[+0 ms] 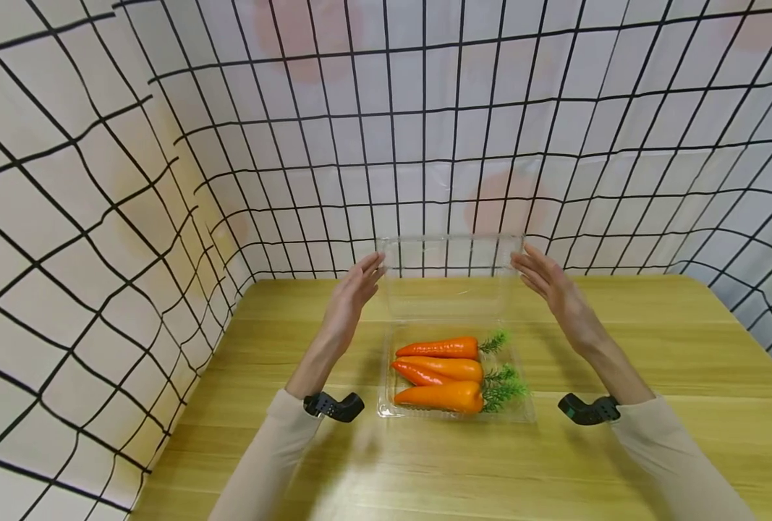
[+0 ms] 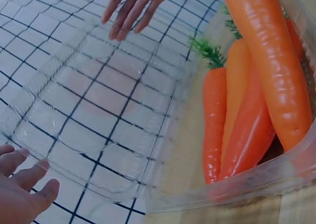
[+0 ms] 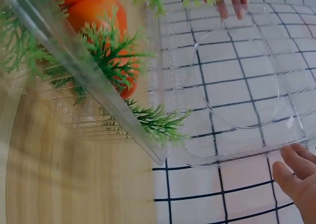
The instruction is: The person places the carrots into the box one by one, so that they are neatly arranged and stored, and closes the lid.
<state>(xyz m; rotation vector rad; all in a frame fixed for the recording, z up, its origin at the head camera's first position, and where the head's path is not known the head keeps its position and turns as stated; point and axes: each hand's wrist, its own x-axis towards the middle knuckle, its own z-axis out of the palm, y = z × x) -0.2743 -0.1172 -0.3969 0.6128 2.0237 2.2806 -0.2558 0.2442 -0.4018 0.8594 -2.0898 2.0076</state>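
A clear plastic clamshell box (image 1: 391, 414) lies on the table with its lid (image 1: 447, 297) raised at the back. Several orange carrots (image 1: 439, 396) with green feathery tops (image 1: 504, 387) lie side by side in its base, their tips to the left. My left hand (image 1: 353, 293) is at the lid's left edge, its fingers (image 2: 34, 174) loosely extended. At the opposite edge is my right hand (image 1: 558, 293), fingers (image 3: 296, 162) also extended close to the plastic. Whether the fingertips press on the lid is hard to tell.
The wooden table (image 1: 652, 347) ends at a white cloth wall (image 1: 333, 195) with black netting behind the lid. More netting (image 1: 86, 231) rises along the left side. Each wrist wears a black camera mount, the left one (image 1: 335, 407) beside the box.
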